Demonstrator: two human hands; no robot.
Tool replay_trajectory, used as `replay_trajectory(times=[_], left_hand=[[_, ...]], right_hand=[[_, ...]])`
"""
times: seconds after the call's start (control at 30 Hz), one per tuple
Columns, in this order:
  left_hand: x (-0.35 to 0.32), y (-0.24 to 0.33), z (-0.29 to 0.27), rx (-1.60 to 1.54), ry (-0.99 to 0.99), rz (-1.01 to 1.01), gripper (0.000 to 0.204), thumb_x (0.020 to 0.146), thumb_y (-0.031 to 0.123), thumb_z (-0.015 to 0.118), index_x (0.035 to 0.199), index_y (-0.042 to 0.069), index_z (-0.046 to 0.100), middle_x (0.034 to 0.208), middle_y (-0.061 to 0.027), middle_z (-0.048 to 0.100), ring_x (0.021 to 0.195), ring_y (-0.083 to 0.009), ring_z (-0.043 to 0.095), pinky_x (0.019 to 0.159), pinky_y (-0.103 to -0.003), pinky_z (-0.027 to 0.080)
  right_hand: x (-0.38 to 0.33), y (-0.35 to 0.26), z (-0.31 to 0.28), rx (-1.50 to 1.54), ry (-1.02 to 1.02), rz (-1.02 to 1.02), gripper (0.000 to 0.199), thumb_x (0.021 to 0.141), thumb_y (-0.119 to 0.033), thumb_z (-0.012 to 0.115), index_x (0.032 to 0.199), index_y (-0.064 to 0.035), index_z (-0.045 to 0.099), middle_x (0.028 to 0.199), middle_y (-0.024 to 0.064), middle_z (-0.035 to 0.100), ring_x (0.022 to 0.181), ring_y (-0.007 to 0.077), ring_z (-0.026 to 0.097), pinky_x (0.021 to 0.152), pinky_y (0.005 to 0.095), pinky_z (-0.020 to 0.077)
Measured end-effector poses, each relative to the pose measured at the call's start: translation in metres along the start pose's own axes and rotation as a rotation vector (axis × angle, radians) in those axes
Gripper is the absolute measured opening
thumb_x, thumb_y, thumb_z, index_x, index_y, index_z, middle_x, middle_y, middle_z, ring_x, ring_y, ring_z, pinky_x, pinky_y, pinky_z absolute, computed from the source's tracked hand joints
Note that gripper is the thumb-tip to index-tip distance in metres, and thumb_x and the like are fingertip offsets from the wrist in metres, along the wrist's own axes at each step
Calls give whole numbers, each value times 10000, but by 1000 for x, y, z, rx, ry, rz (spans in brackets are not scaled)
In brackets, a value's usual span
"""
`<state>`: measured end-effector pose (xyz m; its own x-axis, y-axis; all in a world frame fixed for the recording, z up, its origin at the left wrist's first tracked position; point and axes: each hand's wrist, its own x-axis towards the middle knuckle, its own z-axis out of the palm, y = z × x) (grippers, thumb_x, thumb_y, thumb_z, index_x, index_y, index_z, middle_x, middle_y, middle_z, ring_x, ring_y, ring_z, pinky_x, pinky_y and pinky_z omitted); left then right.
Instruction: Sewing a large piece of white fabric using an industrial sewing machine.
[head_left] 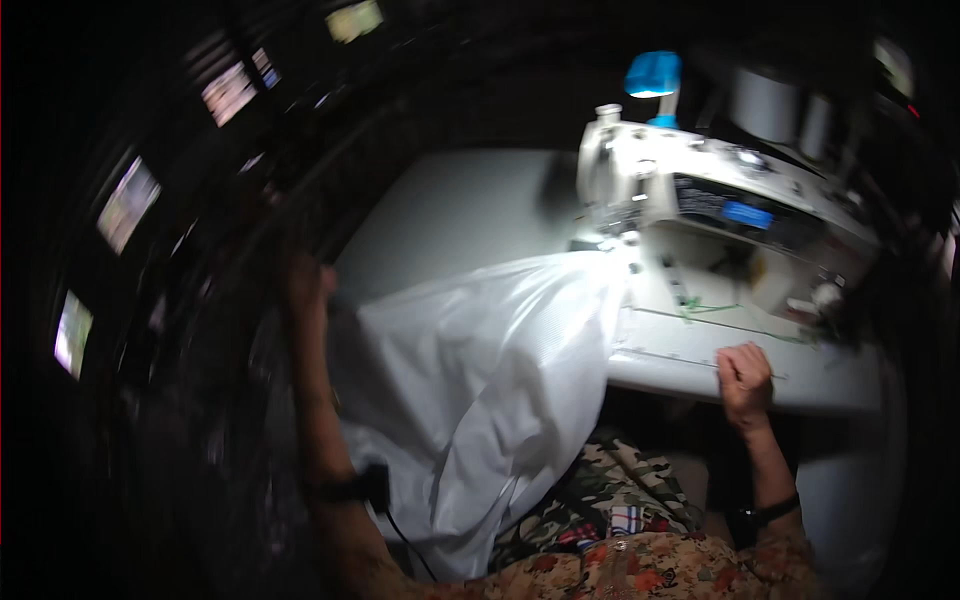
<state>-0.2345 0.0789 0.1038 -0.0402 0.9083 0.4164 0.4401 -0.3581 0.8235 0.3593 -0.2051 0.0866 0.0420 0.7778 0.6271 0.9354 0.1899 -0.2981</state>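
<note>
White fabric [480,390], thin, glossy and creased, fills the frame centre, draped from the sewing machine [700,200] at upper right down over the table [450,210] edge to the lap. Left hand [308,285], centre left, blurred and dark, seems closed on the fabric's upper left edge. Right hand [745,380], lower right, fingers curled shut, rests on the table's front edge, holding nothing visible.
</note>
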Motion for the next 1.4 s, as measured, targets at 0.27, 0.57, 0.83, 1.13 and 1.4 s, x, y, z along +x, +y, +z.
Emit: replay_trajectory(times=[0.27,0.57,0.83,1.13,1.4], left_hand=[[-247,210,179,-175,-524,-21,226,881,109,698,1067,-19,701,939,-156,738,832,-206,720,753,-299,544],[-319,224,162,-140,-833,-193,359,897,140,701,1202,-39,641,1112,-175,705,1029,-201,664,896,-309,514],[-342,217,175,-294,-718,-293,263,938,136,640,1163,4,673,911,-88,718,739,-104,608,638,-256,497],[-367,164,195,-113,-933,-165,255,912,143,650,1119,-4,670,975,-177,714,884,-262,688,785,-343,530],[-386,106,199,-169,-888,-236,291,942,160,622,1193,13,628,1063,-147,693,949,-229,661,829,-331,519]], right_hand=[[-8,-2,5,106,45,-31,78,836,-138,664,808,-67,649,757,81,624,733,278,594,679,387,449],[-13,-5,4,76,63,-2,125,864,-197,638,823,-81,659,773,63,627,773,255,611,710,376,466],[-17,0,6,57,77,16,122,866,-197,634,828,-84,659,775,58,630,775,250,616,712,378,468],[-14,-3,6,60,125,12,107,855,-173,657,809,-76,651,747,64,623,738,264,606,687,375,453],[-20,-23,16,180,136,53,105,871,-163,643,810,-78,653,743,79,624,704,273,607,659,388,455]])
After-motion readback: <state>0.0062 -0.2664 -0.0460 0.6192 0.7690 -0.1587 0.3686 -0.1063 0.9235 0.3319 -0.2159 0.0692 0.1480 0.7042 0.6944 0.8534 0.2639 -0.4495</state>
